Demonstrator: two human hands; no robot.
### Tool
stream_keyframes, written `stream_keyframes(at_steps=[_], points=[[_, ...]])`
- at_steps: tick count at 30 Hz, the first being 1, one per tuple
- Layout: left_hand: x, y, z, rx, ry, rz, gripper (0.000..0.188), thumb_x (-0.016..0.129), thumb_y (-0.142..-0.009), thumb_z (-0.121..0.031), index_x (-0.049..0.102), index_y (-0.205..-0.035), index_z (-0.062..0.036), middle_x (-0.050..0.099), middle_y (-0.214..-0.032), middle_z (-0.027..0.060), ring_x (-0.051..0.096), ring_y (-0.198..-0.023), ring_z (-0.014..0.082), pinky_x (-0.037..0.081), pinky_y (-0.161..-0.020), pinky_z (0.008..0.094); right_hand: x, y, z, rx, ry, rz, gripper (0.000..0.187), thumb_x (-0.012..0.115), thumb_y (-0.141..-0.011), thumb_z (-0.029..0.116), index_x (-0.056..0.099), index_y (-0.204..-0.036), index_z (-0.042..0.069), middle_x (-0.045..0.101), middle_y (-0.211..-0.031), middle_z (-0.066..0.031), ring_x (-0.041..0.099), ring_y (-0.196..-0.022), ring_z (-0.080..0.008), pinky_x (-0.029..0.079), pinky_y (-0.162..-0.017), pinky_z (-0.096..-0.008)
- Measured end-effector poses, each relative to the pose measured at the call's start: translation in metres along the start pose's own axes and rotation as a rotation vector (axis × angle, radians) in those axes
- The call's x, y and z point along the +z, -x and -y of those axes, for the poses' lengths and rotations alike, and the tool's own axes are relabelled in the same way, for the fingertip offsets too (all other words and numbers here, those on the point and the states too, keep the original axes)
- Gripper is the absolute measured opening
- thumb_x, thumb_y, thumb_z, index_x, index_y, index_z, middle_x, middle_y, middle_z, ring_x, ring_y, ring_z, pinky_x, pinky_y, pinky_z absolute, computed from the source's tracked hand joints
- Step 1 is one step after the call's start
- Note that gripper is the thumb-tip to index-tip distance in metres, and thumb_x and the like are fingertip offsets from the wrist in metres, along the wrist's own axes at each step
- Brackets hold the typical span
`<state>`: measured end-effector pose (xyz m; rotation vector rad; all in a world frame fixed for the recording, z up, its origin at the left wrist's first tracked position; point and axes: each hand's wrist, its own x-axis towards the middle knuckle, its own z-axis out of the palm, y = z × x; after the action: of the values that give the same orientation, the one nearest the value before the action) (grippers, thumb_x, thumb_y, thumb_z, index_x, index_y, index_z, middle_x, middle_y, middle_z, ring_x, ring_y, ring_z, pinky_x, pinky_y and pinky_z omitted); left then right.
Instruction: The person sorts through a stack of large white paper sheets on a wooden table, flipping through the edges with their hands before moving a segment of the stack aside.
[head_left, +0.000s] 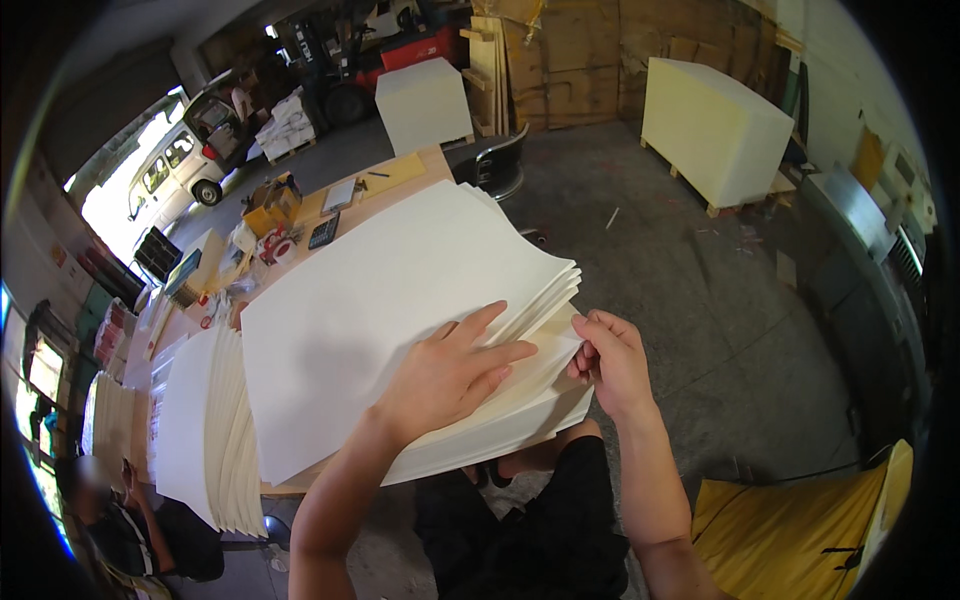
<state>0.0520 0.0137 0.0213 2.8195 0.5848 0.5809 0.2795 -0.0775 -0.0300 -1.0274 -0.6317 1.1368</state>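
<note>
A stack of large white paper sheets (340, 290) lies on the table in front of me, its right-hand edges fanned out in layers. My left hand (450, 375) rests on the sheets near their right corner, fingers spread apart. At that corner my right hand (610, 360) is closed, thumb and fingers pinching the edge of a paper sheet. How many sheets are in the pinch is too small to tell. A second stack of white sheets (190, 430) stands to the left, its edges also fanned.
The wooden table (435, 165) also carries a calculator (323, 232), a tape roll (283, 248) and a cardboard box (270, 205). A black chair (500, 165) is beyond it. Wrapped pallet loads (715, 135) stand farther off. A yellow sheet (780, 520) lies at lower right. Another person (150, 520) sits at left.
</note>
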Motion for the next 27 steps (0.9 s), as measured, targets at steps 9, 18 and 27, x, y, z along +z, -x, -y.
stream_keyframes(at_steps=[9,18,27], points=[[-0.004,-0.001,-0.005,-0.002,-0.031,0.042,0.056,0.086,-0.080,-0.050,0.074,-0.131,-0.0331,0.056,-0.153,0.0143,0.066,-0.121,0.0352,0.055,-0.103,0.0453,0.002,0.000,0.002,0.015,-0.079,0.037,0.038,0.068,-0.103,0.026,0.053,-0.070,0.012,0.058,-0.064,0.0008,0.060,-0.056,-0.0113,0.041,-0.053,-0.0259],[-0.009,-0.003,0.004,0.011,0.035,0.083,0.042,0.078,-0.091,-0.031,0.073,-0.133,-0.0306,0.055,-0.154,0.0162,0.066,-0.119,0.0360,0.054,-0.103,0.0444,-0.002,0.003,0.000,-0.003,-0.036,0.032,0.039,0.067,-0.104,0.028,0.054,-0.071,0.011,0.057,-0.063,0.0007,0.060,-0.055,-0.0108,0.039,-0.048,-0.0251],[-0.004,0.001,0.001,0.026,-0.030,0.080,0.036,0.070,-0.097,-0.031,0.073,-0.133,-0.0323,0.052,-0.154,0.0158,0.064,-0.123,0.0392,0.055,-0.104,0.0452,-0.002,-0.002,-0.005,0.033,-0.185,0.092,0.036,0.065,-0.104,0.021,0.054,-0.071,0.011,0.060,-0.063,-0.0020,0.061,-0.054,-0.0124,0.039,-0.046,-0.0247]])
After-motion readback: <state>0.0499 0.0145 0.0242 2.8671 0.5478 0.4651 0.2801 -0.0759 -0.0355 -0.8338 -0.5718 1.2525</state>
